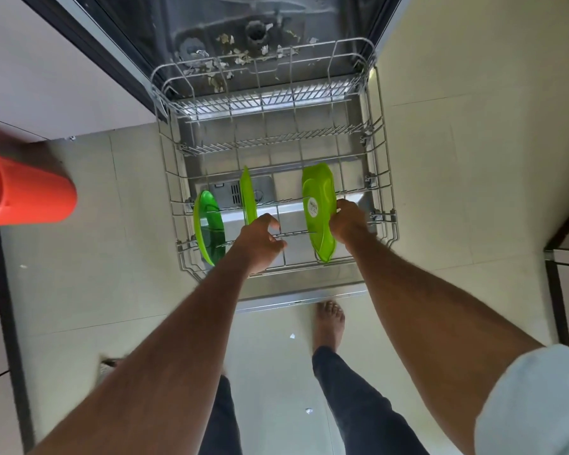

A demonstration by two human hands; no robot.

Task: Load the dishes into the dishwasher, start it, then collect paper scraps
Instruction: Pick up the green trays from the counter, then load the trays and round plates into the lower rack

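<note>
The right hand (348, 221) had its fingers curled round the near edge of a lime-green dish (318, 211), gripping it as it stood on edge in the right side of the lower rack (380, 152), its underside with a round label turned toward the left. The left hand (260, 239) hung over the rack's near middle with its fingers loosely bent and slightly spread, holding nothing; whether the fingertips touched the wire tines beneath them could not be told. Just left of that hand a second green plate (247, 195) stood upright and edge-on between the tines, and further left, against the rack's near left corner, a third, darker green plate (207, 226) leaned with its hollow face showing.

The rack was pulled fully out over the lowered dishwasher door (309, 297), its far half bare wire. Beyond it, on the floor of the dishwasher tub (211, 37), lay torn paper scraps (225, 39) scattered round the filter and spray arm hub. A few small white scraps (292, 336) also lay on the pale floor tiles near the person's bare foot (329, 323). At the left edge of view an orange cup (27, 195), blurred, lay on its side with its open mouth toward the left.
</note>
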